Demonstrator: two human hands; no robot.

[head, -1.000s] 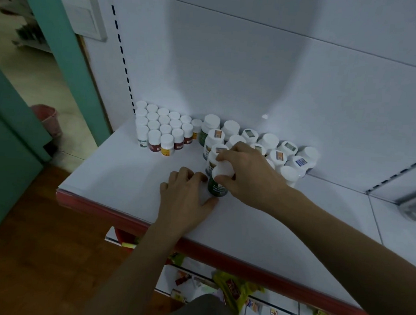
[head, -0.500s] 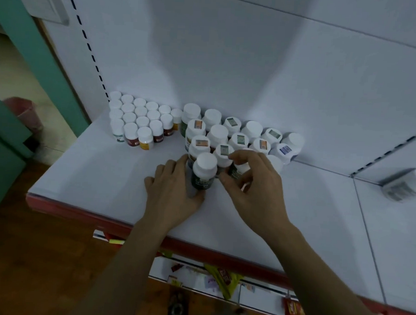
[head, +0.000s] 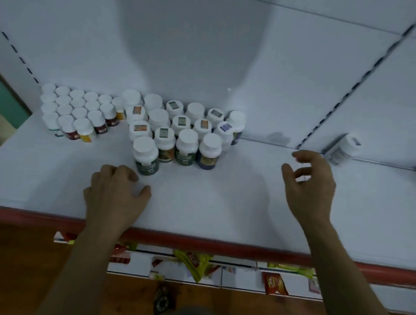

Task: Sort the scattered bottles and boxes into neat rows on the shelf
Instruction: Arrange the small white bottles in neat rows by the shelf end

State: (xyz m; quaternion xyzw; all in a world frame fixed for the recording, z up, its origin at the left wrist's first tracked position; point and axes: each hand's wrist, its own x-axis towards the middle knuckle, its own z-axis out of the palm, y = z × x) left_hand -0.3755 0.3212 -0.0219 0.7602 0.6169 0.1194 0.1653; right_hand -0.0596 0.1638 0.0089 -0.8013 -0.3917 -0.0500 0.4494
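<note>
Left hand (head: 114,193) rests on the white shelf with the red front edge (head: 223,206), fingers curled under, gripping nothing. Right hand (head: 309,189) hovers empty, fingers loosely bent. Just beyond the left hand stands a white-capped dark green plastic bottle (head: 146,155), heading the block of larger white-capped bottles (head: 187,125); small white-capped bottles (head: 79,112) fill the back left corner. A blurred white bottle (head: 344,149), seemingly tipped over, lies at the back right. These look light, rigid and smooth, so easily toppled: take them around the cap. There's open room along the front edge and right side.
</note>
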